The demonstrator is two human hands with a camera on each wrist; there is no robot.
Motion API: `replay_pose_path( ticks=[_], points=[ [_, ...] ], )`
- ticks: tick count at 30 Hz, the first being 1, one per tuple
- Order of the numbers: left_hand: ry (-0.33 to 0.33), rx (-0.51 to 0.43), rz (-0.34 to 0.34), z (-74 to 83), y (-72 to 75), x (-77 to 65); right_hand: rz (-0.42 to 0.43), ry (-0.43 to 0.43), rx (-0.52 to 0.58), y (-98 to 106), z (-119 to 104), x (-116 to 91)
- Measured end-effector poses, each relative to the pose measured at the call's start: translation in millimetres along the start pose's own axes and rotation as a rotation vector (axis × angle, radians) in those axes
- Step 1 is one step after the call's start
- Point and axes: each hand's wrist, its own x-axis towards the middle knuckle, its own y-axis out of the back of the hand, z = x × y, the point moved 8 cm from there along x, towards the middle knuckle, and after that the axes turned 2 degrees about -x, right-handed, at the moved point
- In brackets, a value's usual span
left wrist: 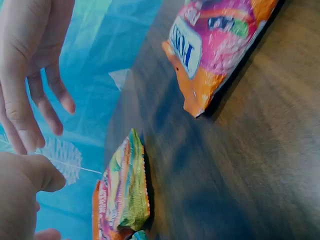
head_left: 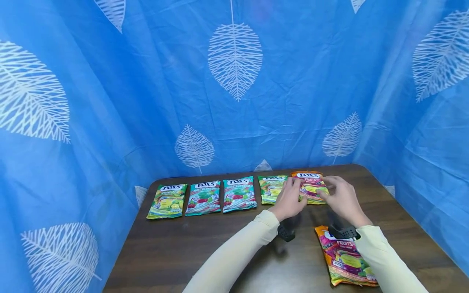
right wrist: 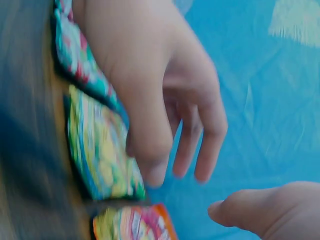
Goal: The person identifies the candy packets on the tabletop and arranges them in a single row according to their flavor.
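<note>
My left hand and right hand hover on either side of an orange FOX'S Fruits candy bag, fingers loosely bent and thumbs apart. In the right wrist view, a visible gap separates the left hand from the bags below it. Seen from the left wrist, the right hand has relaxed fingers and nothing in its grasp. Left of the Fruits bag lies a green-yellow candy bag, partly behind my left hand. A second orange Fruits bag lies nearer, partly covered by my right forearm.
Along the back of the dark wooden table, the row continues left with two teal Mint Blossom bags and another green-yellow bag. A blue curtain with white leaf prints surrounds the back and sides.
</note>
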Motion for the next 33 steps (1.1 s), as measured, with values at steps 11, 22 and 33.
replay_pose_path(
  ticks=[11, 22, 33],
  points=[
    [-0.084, -0.125, 0.014, 19.6, 22.9, -41.8, 0.09, 0.08, -0.003, 19.4, -47.6, -33.3],
    [-0.091, -0.256, -0.02, 40.7, 16.7, -88.4, 0.102, -0.027, 0.019, 33.8, -48.3, -88.4],
    [-0.039, -0.467, -0.134, 60.4, -14.1, -116.5, 0.119, -0.117, -0.083, 43.0, -12.7, -126.3]
  ],
)
